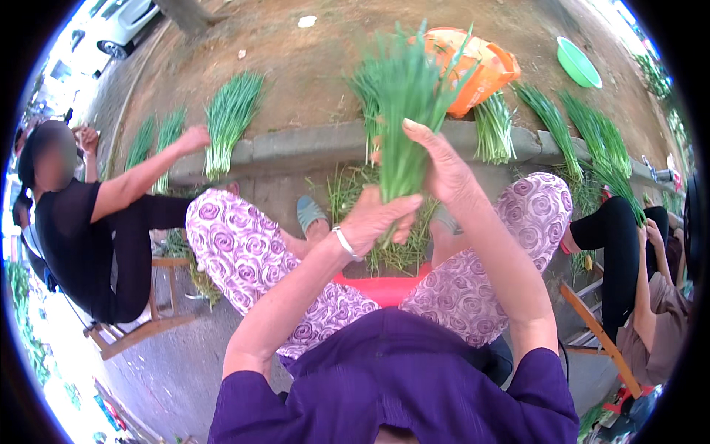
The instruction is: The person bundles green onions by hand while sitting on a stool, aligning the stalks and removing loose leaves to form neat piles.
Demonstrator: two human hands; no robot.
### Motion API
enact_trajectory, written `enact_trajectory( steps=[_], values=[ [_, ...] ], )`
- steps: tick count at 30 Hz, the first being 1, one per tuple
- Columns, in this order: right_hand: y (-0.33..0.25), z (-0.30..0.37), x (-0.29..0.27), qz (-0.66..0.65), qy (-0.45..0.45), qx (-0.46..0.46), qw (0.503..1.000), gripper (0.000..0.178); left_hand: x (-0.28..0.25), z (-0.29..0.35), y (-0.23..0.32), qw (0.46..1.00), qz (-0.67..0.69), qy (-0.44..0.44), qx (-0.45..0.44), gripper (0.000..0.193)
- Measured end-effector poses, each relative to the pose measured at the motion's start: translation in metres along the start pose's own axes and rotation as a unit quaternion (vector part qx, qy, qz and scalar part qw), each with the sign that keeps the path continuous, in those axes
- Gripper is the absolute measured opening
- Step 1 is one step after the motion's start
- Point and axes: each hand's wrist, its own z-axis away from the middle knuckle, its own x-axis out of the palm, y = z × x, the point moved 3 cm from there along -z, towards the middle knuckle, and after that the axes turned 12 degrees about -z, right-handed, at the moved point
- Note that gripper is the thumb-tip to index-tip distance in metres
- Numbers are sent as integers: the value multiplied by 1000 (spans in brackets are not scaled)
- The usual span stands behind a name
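Upright in front of me is a thick bunch of chives, its green leaf tips pointing away and slightly blurred. My left hand, with a white bracelet at the wrist, is closed around the lower end of the stalks. Higher up, my right hand grips the bunch from the right side, thumb raised along the leaves. Behind the held bunch, another pile of chives partly shows on the kerb. Loose trimmings litter the ground between my feet, below my hands.
An orange bag lies beyond the stone kerb, beside a bundle of chives. More bundles rest along the kerb. A green basin stands at the far right. People sit on wooden chairs at left and right.
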Motion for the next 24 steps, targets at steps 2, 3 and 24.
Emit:
enact_trajectory(
  steps=[2, 3, 24],
  values=[
    [-4, 2, -10, 17, 30, -26, 999, 42, 5, -9, -14, 999, -38, 29, 8, 24],
    [-6, 2, -9, 37, 29, -26, 999, 46, 7, -11, -17, 999, -37, 22, 20, 23],
    [0, -8, -3, 250, 74, -43, 965, 33, -25, -27, -10, 989, 105, -96, 42, 58]
  ],
)
